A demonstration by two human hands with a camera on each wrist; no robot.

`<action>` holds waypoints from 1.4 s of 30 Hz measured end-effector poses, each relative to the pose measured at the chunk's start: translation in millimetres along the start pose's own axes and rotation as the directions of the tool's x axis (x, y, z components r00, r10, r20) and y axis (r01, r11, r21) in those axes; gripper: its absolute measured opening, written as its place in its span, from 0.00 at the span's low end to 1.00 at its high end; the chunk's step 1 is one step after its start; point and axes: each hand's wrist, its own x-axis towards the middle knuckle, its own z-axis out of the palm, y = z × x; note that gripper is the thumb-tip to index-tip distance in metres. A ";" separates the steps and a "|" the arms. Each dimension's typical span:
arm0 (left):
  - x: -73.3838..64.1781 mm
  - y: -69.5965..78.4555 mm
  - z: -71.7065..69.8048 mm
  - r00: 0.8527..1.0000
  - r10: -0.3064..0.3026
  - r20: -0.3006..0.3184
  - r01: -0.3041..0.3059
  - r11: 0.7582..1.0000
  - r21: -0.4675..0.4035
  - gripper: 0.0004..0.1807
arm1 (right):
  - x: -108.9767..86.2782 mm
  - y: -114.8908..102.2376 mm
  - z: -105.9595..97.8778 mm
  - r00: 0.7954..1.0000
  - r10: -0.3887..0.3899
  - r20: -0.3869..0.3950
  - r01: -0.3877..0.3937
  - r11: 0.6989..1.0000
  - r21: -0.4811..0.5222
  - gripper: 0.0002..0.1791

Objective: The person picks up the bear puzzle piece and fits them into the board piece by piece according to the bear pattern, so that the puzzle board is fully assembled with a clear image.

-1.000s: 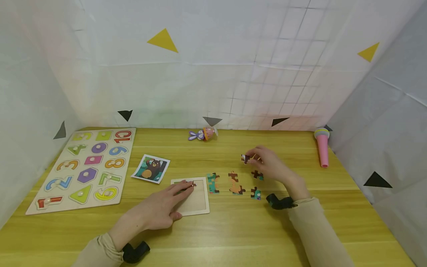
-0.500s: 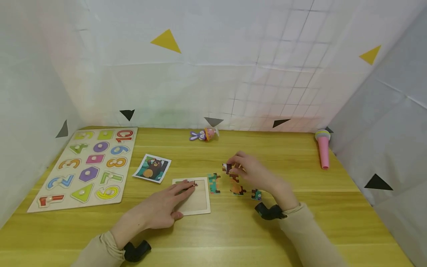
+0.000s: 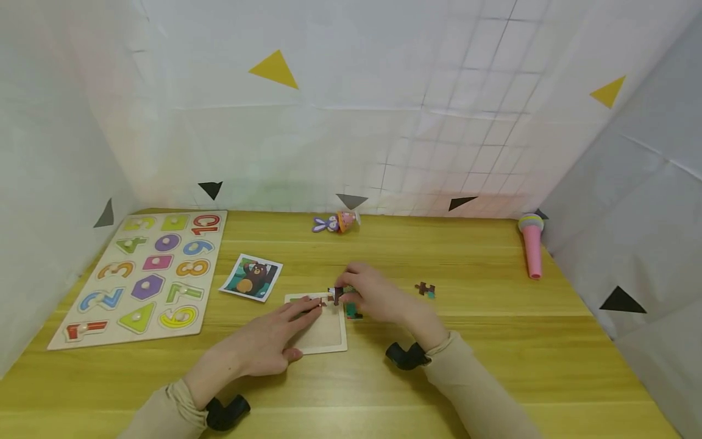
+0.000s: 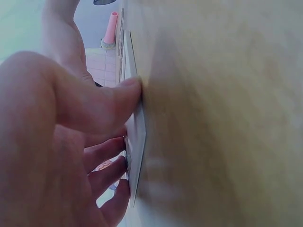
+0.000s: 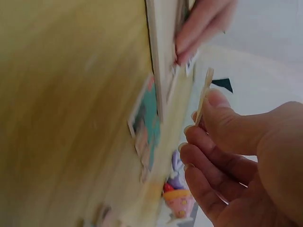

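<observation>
1 puzzle piece [image 5: 206, 88], fingertip pinch, right grip [image 3: 381, 299]

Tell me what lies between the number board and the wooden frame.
In the head view: the bear picture and, nearer the viewer, part of the left hand.

One square wooden tray [image 3: 326, 332], one wooden number board [image 3: 170, 277], one white-edged bear card [image 3: 252, 278], one purple-pink rabbit toy [image 3: 336, 222], one pink microphone [image 3: 532, 247]; brown-teal jigsaw pieces [image 3: 426, 288] partly hidden, uncountable.

Head camera looks forward-down; close wrist cameras share the puzzle tray [image 3: 326, 335].
</observation>
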 end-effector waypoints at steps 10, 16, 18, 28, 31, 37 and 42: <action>0.2 1.3 0.1 1.000 0.002 -0.011 -0.002 1.000 0.005 0.39 | 3.5 -6.5 10.3 0.999 -0.002 0.042 0.005 0.996 -0.089 0.09; 1.1 1.5 -0.2 0.999 0.031 -0.027 -0.031 0.999 0.030 0.39 | 3.5 -7.8 14.0 0.999 -0.042 0.029 0.045 0.992 -0.119 0.10; 1.5 1.3 -0.2 0.999 0.037 -0.028 -0.036 0.999 0.031 0.40 | 3.6 -8.6 14.3 0.998 -0.057 0.023 0.059 0.991 -0.117 0.10; 4.3 3.5 -1.6 0.999 0.029 -0.018 -0.028 0.999 0.034 0.42 | 3.7 -10.2 15.7 0.998 -0.067 0.007 0.067 0.987 -0.145 0.11; 4.5 4.3 -2.5 0.999 0.036 -0.009 -0.035 0.998 0.043 0.42 | 3.2 -9.6 15.9 0.997 -0.073 0.004 0.073 0.989 -0.130 0.13; 5.2 6.2 -3.9 0.999 0.035 0.002 -0.035 0.998 0.044 0.43 | 2.5 -7.3 16.2 0.999 -0.053 0.007 0.053 0.996 -0.070 0.14; 6.6 8.5 -4.7 1.000 0.021 0.011 -0.022 0.998 0.062 0.43 | 2.6 -5.0 15.5 1.000 -0.018 0.020 0.018 1.000 -0.013 0.14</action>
